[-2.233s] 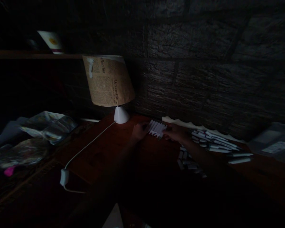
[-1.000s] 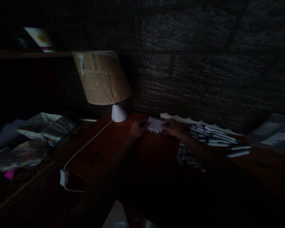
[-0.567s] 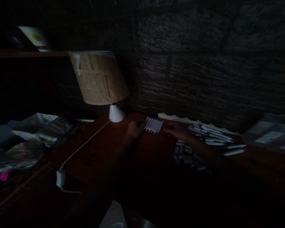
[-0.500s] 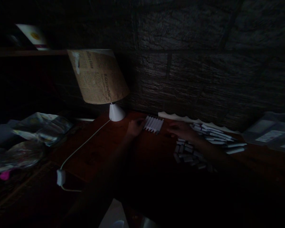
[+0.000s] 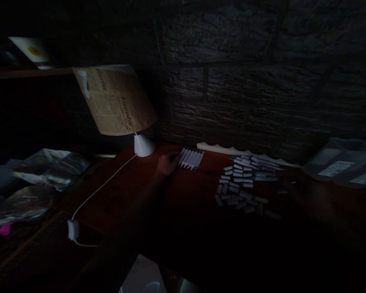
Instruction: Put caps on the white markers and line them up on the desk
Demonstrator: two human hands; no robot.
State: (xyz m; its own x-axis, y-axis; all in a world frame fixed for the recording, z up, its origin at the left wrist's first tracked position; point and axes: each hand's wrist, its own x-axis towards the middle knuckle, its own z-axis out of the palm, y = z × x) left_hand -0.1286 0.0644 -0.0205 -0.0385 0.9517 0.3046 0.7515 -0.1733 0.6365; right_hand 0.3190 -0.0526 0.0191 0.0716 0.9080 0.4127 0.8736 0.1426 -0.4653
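Observation:
The scene is very dark. My left hand [image 5: 167,163] lies on the red-brown table [image 5: 131,195], its curled fingers against the left end of a short row of white sticks [image 5: 190,158] set side by side. My right hand [image 5: 293,188] is a dim, smeared shape far to the right, past a loose pile of white sticks and caps [image 5: 245,181]. Its fingers cannot be made out.
A lamp with a newspaper-print shade [image 5: 117,101] and white base [image 5: 143,146] stands left of the row; its cord and switch [image 5: 71,230] trail toward me. Crumpled plastic bags [image 5: 49,167] lie at left, clear packets [image 5: 344,162] at right. A dark stone wall [image 5: 247,81] is behind.
My right hand has let go of the row's right end and swung away to the right over the loose pile. My left hand stays at the row's left end. The view shifted right.

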